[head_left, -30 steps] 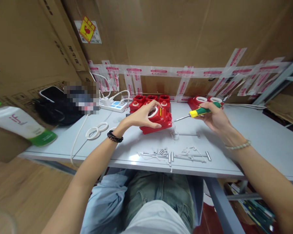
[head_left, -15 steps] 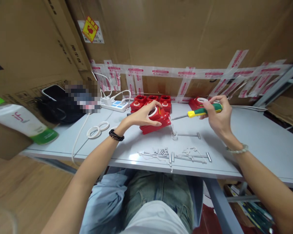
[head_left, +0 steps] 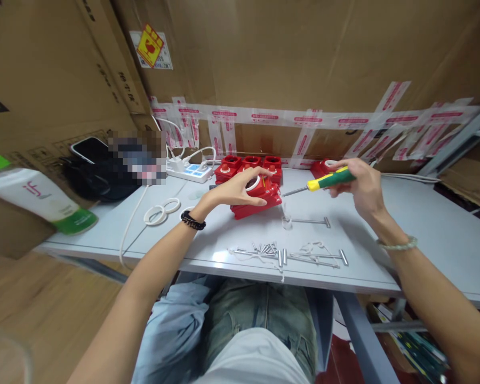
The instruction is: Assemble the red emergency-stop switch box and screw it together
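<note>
My left hand [head_left: 242, 189] is wrapped over a red box-like housing [head_left: 250, 209] with a white ring on its face, holding it tilted on the table. In my right hand [head_left: 362, 186] is a screwdriver [head_left: 332, 178] with a green and yellow handle. Its shaft points left, and the tip is at the housing's right end; whether it sits in a screw is too small to tell. Below the tip, a metal T-shaped rod [head_left: 310, 221] with a white cord lies on the table. Nearer the front edge are loose screws [head_left: 269, 248] and more T-shaped rods [head_left: 316, 260] with cords.
Several red housings [head_left: 251, 162] stand at the back, another [head_left: 322, 167] behind the screwdriver. White rings [head_left: 155, 215] lie at left, near a power strip [head_left: 190, 170] with plugged cables. A bottle [head_left: 44, 200], a black bag [head_left: 100, 178] and a phone [head_left: 90, 150] are far left. Cardboard [head_left: 304, 58] walls the back.
My right hand has shifted its grip on the screwdriver handle, the fingers now more around its rear end. My left hand and the housing stay in place; the view has moved slightly.
</note>
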Demonstrator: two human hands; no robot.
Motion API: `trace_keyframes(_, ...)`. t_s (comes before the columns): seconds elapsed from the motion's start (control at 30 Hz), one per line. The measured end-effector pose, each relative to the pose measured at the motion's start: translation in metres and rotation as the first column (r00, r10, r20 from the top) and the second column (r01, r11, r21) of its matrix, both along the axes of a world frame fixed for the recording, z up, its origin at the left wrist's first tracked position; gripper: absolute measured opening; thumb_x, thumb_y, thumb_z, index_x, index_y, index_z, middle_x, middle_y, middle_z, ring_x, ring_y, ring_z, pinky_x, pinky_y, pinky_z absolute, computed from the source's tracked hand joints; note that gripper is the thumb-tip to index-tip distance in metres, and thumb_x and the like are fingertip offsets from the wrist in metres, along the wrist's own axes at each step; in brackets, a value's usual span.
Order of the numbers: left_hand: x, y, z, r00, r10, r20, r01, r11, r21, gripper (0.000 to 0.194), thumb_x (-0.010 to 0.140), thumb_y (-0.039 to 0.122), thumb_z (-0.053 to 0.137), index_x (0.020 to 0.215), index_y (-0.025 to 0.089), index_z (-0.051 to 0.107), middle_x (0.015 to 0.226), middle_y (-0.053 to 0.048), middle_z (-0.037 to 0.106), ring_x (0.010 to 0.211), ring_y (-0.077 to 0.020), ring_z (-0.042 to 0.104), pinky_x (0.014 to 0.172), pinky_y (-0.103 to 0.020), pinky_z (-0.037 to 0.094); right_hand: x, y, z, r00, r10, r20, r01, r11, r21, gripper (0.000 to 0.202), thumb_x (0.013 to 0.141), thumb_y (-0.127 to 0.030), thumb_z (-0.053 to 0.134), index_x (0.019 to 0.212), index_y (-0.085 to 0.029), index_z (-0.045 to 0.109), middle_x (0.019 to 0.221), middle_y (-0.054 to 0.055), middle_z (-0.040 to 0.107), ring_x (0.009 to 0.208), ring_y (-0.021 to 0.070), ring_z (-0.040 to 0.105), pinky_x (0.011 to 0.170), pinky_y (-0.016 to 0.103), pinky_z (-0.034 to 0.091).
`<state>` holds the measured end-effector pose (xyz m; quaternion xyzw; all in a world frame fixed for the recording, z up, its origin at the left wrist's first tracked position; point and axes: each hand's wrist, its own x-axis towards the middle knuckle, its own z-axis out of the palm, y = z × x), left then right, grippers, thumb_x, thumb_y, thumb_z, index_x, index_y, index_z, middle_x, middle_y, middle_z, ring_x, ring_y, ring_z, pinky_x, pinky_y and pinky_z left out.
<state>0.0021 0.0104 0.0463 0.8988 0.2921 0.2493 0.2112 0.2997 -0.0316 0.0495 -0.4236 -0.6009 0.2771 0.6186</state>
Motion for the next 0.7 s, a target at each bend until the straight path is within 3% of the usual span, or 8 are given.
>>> trace_keyframes(0.07, 0.0001, 0.0003, -0.0004, 1.000, -0.007, 0.003, 0.007, 1.000, -0.004, 0.060, 0.076, 0.039, 0.071, 0.130, 0.026, 0.048, 0.138, -0.006, 0.053, 0.123, -0.0266, 0.051, 0.105, -0.040, 0.039, 0.0025, -0.0001, 0.0028, 0.995, 0.076, -0.059, -0.081, 0.993, -0.088, 0.025, 0.071, -0.042, 0.074, 0.088, -0.025, 0.065, 0.068, -0.002, 0.067, 0.053, 0.0156, 0.065, 0.042, 0.026, 0.052)
trace_keyframes(0.13, 0.0001, 0.0013, -0.0015, 1.000, -0.017, 0.009, 0.017, 1.000, -0.002, 0.059, 0.076, 0.038, 0.072, 0.129, 0.026, 0.049, 0.138, -0.006, 0.054, 0.124, -0.0263, 0.051, 0.106, -0.041, 0.039, 0.0035, -0.0001, 0.0045, 0.996, 0.074, -0.052, -0.081, 0.985, -0.151, 0.027, 0.067, -0.040, 0.077, 0.085, -0.025, 0.063, 0.070, -0.001, 0.069, 0.053, 0.0169, 0.065, 0.043, 0.028, 0.053)
trace_keyframes(0.2, 0.0001, 0.0028, -0.0030, 0.999, -0.031, 0.014, 0.031, 0.999, 0.009, 0.057, 0.076, 0.037, 0.072, 0.128, 0.026, 0.050, 0.136, -0.006, 0.055, 0.123, -0.0256, 0.052, 0.105, -0.040, 0.040, 0.0032, -0.0008, 0.0046, 0.999, -0.005, 0.051, 0.012, 0.989, -0.145, 0.027, 0.073, -0.046, 0.073, 0.075, -0.022, 0.061, 0.057, 0.000, 0.065, 0.045, 0.0161, 0.061, 0.043, 0.028, 0.050)
trace_keyframes(0.27, -0.0001, 0.0041, -0.0043, 0.999, -0.044, 0.015, 0.044, 0.999, 0.022, 0.056, 0.076, 0.037, 0.072, 0.127, 0.025, 0.050, 0.135, -0.005, 0.056, 0.122, -0.0251, 0.053, 0.104, -0.040, 0.041, 0.0027, -0.0019, 0.0041, 0.977, -0.112, 0.180, 0.128, 0.988, -0.081, 0.040, 0.082, -0.054, 0.064, 0.061, -0.021, 0.055, 0.042, 0.000, 0.055, 0.037, 0.0134, 0.054, 0.042, 0.026, 0.045)
trace_keyframes(0.33, -0.0003, 0.0049, -0.0050, 0.999, -0.049, 0.014, 0.049, 0.998, 0.025, 0.055, 0.077, 0.036, 0.072, 0.126, 0.025, 0.051, 0.134, -0.005, 0.056, 0.122, -0.0249, 0.053, 0.104, -0.040, 0.041, 0.0026, -0.0028, 0.0042, 0.968, -0.137, 0.210, 0.155, 0.986, -0.068, 0.048, 0.086, -0.060, 0.054, 0.057, -0.021, 0.054, 0.041, 0.002, 0.053, 0.037, 0.0131, 0.052, 0.042, 0.027, 0.045)
trace_keyframes(0.43, -0.0003, 0.0050, -0.0048, 0.999, -0.051, 0.018, 0.050, 0.998, 0.025, 0.055, 0.077, 0.036, 0.072, 0.126, 0.024, 0.051, 0.134, -0.005, 0.056, 0.123, -0.0246, 0.052, 0.105, -0.039, 0.040, 0.0018, -0.0033, 0.0061, 1.000, 0.018, 0.018, -0.015, 0.989, -0.150, 0.038, 0.082, -0.059, 0.053, 0.078, -0.022, 0.063, 0.065, 0.005, 0.068, 0.052, 0.0184, 0.063, 0.048, 0.031, 0.053)
trace_keyframes(0.5, -0.0002, 0.0048, -0.0045, 0.998, -0.053, 0.022, 0.053, 0.998, 0.027, 0.054, 0.077, 0.035, 0.072, 0.125, 0.024, 0.051, 0.134, -0.005, 0.056, 0.124, -0.0243, 0.052, 0.106, -0.039, 0.039, 0.0000, -0.0035, 0.0069, 0.992, 0.097, -0.076, -0.108, 0.982, -0.157, 0.031, 0.077, -0.054, 0.060, 0.088, -0.025, 0.063, 0.075, 0.003, 0.070, 0.060, 0.0195, 0.067, 0.050, 0.032, 0.055)
trace_keyframes(0.7, -0.0009, 0.0052, -0.0054, 0.999, -0.044, -0.001, 0.044, 0.998, 0.038, 0.053, 0.078, 0.035, 0.073, 0.126, 0.025, 0.051, 0.134, -0.004, 0.056, 0.123, -0.0242, 0.052, 0.106, -0.039, 0.039, -0.0014, -0.0041, 0.0050, 0.993, -0.086, 0.076, 0.095, 0.986, -0.134, 0.042, 0.084, -0.057, 0.056, 0.066, -0.020, 0.062, 0.044, 0.002, 0.055, 0.034, 0.0143, 0.052, 0.036, 0.027, 0.043)
